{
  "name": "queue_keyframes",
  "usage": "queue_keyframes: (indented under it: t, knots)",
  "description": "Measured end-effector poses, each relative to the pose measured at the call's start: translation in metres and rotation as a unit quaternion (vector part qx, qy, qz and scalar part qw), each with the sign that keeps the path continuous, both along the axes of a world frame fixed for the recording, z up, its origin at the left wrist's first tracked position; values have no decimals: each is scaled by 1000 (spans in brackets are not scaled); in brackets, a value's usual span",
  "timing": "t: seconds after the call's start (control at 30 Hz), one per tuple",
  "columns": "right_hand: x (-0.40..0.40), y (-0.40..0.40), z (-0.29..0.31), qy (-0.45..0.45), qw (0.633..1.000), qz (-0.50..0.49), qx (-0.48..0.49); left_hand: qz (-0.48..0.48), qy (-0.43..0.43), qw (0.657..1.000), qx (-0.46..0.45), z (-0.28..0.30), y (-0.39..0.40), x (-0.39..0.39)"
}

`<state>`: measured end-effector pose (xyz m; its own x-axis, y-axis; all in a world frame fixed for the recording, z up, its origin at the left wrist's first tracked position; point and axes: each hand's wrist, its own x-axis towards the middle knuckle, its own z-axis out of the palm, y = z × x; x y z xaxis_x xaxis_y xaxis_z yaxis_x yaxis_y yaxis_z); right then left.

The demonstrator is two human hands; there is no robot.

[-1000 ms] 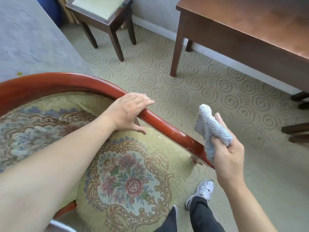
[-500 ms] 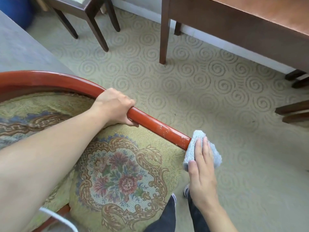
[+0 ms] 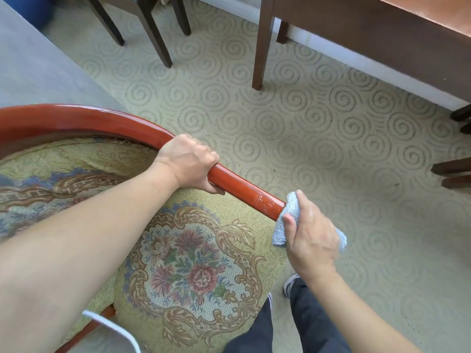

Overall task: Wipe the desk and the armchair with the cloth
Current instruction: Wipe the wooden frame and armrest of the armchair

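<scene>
We note right hand wraps pale blue terry cloth over end of curved red wooden armchair rail; rail runs up-left toward left hand, which grips it.

A glossy red-orange rail with pale scuffs at its 4 o'clock end. The seat is yellow-green tapestry with pink and red flowers, blue trim and gold scrolls. Light blue cloth. Pale green carpet with spirals. Dark brown worktop at 1 o'clock.
</scene>
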<state>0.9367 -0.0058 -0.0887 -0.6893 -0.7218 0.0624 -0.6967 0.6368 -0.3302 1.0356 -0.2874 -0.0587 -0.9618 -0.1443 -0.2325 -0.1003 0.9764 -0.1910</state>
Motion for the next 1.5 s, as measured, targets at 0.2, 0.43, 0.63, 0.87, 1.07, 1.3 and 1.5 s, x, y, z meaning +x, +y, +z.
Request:
queue_keyframes:
  t: [0.2,0.43,0.63,0.87,1.07,1.3,1.5]
  knots:
    - [17,-58,9,31,997,10,69,-6,0,1000,1,-2,-2,-1]
    - [34,-127,15,-45,992,36,114,2,6,1000,17,2,2,-1]
    - [29,-141,10,-53,993,49,94,13,22,1000,11,1,3,-1]
    - [9,-58,21,26,994,12,105,18,39,999,1,-2,11,3]
    - [-14,11,9,7,998,-12,58,20,34,999,8,-3,4,0]
    - [7,-58,20,18,994,-57,90,7,24,1000,9,-5,1,0]
    - [29,-133,28,-100,994,-50,2,-4,53,998,18,-3,1,0]
